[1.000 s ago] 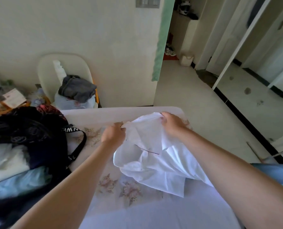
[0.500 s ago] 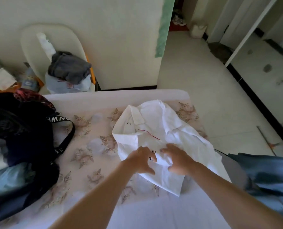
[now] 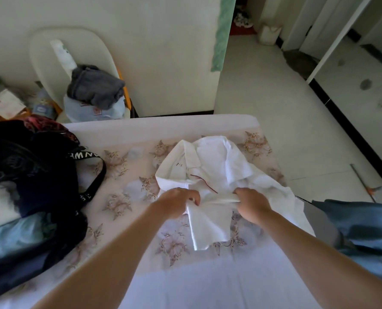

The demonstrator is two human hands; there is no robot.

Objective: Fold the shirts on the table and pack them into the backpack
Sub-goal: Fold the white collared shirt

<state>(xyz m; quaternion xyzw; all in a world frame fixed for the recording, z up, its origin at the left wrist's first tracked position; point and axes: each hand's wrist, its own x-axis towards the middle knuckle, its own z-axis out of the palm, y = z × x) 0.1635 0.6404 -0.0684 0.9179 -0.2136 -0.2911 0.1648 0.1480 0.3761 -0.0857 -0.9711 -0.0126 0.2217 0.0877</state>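
The worktop [image 3: 123, 204], covered with a flowered cloth, fills the near view. The dark backpack [image 3: 29, 175] slumps at its left side, well apart from the shirt. The white shirt [image 3: 219, 166] lies right of centre with its collar at the far end. Its long axis runs far to near, drifting right over the edge. The left hand [image 3: 176, 202] and right hand [image 3: 251, 205] each pinch a gathered ridge of cloth at its near middle, stretched between them. The backpack is nearer the left hand.
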